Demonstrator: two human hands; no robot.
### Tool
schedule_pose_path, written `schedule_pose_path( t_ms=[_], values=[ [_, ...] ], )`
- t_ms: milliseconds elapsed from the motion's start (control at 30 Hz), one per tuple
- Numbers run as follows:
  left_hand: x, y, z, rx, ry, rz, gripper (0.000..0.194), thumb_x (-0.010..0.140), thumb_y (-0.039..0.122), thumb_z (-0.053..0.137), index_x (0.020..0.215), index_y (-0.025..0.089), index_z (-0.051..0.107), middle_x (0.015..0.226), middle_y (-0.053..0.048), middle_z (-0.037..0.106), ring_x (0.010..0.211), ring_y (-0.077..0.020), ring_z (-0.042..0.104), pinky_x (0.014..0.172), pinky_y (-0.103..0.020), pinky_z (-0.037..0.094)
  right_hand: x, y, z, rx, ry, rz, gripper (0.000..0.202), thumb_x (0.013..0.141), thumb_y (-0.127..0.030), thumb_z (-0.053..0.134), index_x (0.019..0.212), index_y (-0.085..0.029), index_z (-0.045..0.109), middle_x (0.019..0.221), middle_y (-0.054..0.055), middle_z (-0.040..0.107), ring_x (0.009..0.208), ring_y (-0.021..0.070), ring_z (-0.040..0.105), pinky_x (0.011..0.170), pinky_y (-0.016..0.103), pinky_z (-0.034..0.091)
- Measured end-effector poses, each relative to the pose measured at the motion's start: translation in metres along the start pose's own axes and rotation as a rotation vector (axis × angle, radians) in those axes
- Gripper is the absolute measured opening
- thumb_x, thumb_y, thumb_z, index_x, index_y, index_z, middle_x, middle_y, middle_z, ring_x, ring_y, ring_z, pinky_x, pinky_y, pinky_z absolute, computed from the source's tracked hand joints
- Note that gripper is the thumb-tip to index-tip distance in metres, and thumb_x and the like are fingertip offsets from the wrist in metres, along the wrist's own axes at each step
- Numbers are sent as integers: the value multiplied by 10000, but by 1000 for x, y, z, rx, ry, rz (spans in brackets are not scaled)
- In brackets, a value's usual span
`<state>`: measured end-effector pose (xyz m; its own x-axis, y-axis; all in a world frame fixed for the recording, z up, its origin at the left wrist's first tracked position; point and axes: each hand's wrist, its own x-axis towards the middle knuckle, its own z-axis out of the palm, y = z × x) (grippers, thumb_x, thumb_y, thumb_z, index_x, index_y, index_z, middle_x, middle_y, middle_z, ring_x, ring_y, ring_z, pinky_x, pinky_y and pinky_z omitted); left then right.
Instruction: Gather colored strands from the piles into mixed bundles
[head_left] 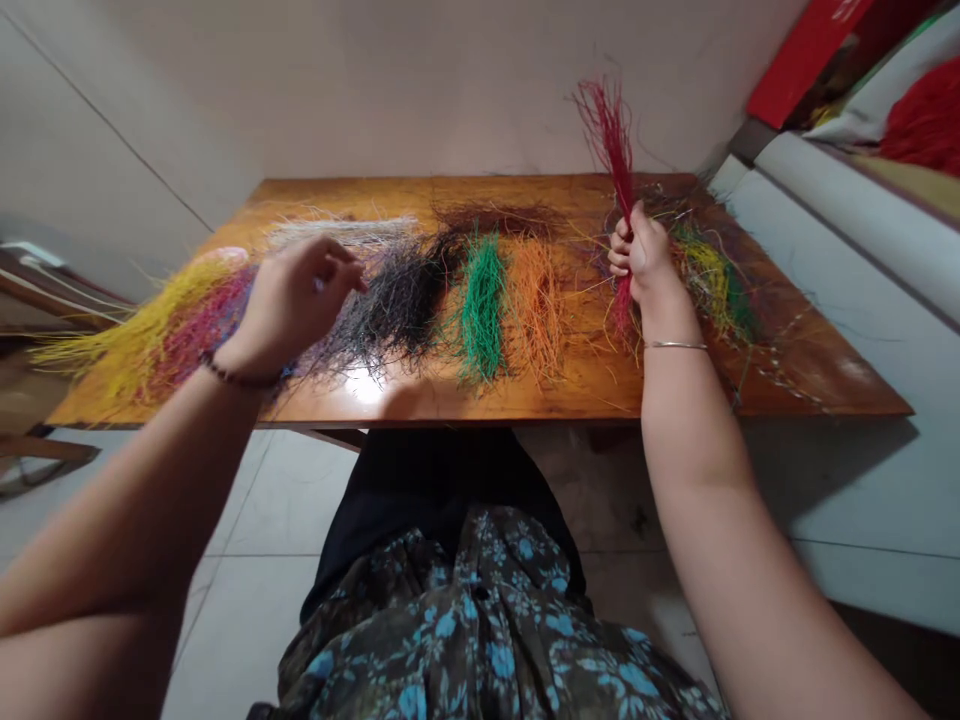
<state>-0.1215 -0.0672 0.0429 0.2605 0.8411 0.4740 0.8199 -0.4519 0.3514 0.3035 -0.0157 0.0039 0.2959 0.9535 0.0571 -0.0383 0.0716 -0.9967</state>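
Note:
My right hand [637, 250] is closed around the middle of a bundle of red strands [616, 150]. The bundle stands upright above the right part of the wooden table, its loose tips fanning out at the top and a short end showing below the fist. My left hand [304, 295] hovers over the left part, fingers curled together; whether any thin strand is in them is too small to see. Under and beside it lie purple strands [244, 295] and a pile of black strands [401, 295]. Green strands [482, 310] and orange strands [536, 310] lie between my hands.
The wooden table [570, 395] also bears yellow strands [161, 315], magenta strands [191, 340], white strands [349, 232], brown strands [502, 217] and a mixed multicoloured heap [712, 275]. A wall [450, 90] rises behind. At right, a grey-white surface [847, 235] holds a red box [799, 60].

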Motion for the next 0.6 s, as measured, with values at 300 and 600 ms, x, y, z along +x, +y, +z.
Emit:
schedule_pose_path(
  t_ms=[300,600],
  values=[
    [101,-61,53,127,-325,-129,339,876,408,630,837,81,709,647,59,632,583,-43,481,680,-138,401,1,5,4,-16,-48,-69,589,842,-732,491,629,-224,284,441,-74,232,318,57,161,312,210,122],
    [120,90,138,-480,-251,127,369,894,418,624,1070,104,706,946,-82,735,755,-111,609,715,-228,441,6,16,14,-98,-57,-125,609,803,-777,493,610,-227,319,456,-55,283,352,76,230,328,219,165]
  ],
)
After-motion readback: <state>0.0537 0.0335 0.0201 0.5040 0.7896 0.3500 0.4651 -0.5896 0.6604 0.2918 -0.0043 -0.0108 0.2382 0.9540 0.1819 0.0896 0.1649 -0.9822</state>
